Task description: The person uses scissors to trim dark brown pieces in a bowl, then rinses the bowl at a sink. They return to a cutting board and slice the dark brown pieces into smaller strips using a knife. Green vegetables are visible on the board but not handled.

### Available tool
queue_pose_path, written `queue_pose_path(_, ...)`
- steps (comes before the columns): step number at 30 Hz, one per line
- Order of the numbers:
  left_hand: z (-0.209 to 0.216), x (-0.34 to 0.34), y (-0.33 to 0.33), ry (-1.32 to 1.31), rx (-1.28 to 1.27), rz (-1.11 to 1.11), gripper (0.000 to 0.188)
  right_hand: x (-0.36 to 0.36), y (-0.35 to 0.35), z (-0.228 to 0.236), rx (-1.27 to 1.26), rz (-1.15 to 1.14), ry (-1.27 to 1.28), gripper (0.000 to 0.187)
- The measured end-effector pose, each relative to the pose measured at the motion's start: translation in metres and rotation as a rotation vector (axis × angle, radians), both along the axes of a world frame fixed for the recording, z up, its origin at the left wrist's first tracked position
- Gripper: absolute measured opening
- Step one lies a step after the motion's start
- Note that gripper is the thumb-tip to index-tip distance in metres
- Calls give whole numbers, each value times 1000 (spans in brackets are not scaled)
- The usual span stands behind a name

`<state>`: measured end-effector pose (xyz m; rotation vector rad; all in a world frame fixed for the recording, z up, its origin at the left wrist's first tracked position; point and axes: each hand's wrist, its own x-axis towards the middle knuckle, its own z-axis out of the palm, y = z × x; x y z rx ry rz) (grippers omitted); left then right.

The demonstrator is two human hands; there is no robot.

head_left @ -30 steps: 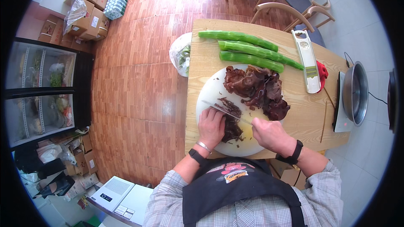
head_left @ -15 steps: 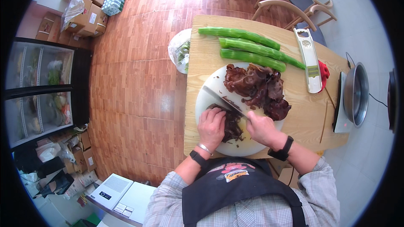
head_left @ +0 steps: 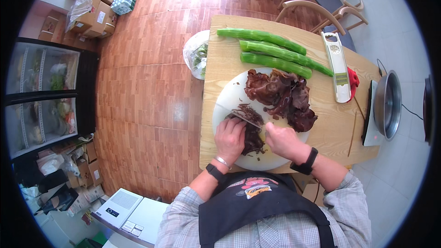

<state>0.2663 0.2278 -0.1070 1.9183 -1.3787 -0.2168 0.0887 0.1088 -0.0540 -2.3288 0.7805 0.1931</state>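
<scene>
My right hand (head_left: 284, 141) is closed around the handle of a kitchen knife (head_left: 244, 118). Its blade, seen nearly edge-on, runs to the upper left just beyond my left fingertips. My left hand (head_left: 230, 137) is closed, fingers curled and pressing on dark wood ear mushroom (head_left: 253, 141) on a round white cutting board (head_left: 224, 93). Thin cut strips (head_left: 248, 109) lie on the far side of the blade. A heap of whole, wet brown wood ear (head_left: 280, 91) covers the board's far right part. The knife handle is mostly hidden in my right fist.
Three peeled green stems (head_left: 275, 55) lie beyond the board on the wooden table (head_left: 330, 128). To the right are a white slicer (head_left: 337, 66), a red cloth (head_left: 353, 82) and a metal bowl (head_left: 388, 105) on a scale. A plastic bag of greens (head_left: 197, 57) sits at the left edge.
The knife blade has turned from showing its flat side to nearly edge-on and shifted slightly toward me. More cut strips show beyond it. My left hand stays almost in place.
</scene>
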Motion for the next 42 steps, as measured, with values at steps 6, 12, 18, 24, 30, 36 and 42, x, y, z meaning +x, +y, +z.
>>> queue_pose_path(6, -3, -6, -1, 13, -70, 22, 23, -30, -2, -2, 3, -140, -7, 14)
queue_pose_path(12, -4, -3, 1, 26, -67, 5, 21, -27, 3, 23, -59, -43, -52, 11)
queue_pose_path(18, -1, 4, 2, -26, -32, -54, 22, -24, -4, 47, -95, 110, 18, 11)
queue_pose_path(24, -4, 3, 3, -27, -6, -49, 23, -12, -4, 34, -10, 101, 109, 12)
queue_pose_path(30, -1, 1, 3, 2, -54, -27, 20, -10, 1, 4, -4, -86, -59, 12)
queue_pose_path(36, -7, 3, 6, -26, -25, -26, 21, -24, -4, 51, 20, 93, 90, 13)
queue_pose_path(42, -5, 0, 6, -24, -1, -43, 21, 5, 3, 16, 50, 55, 115, 13)
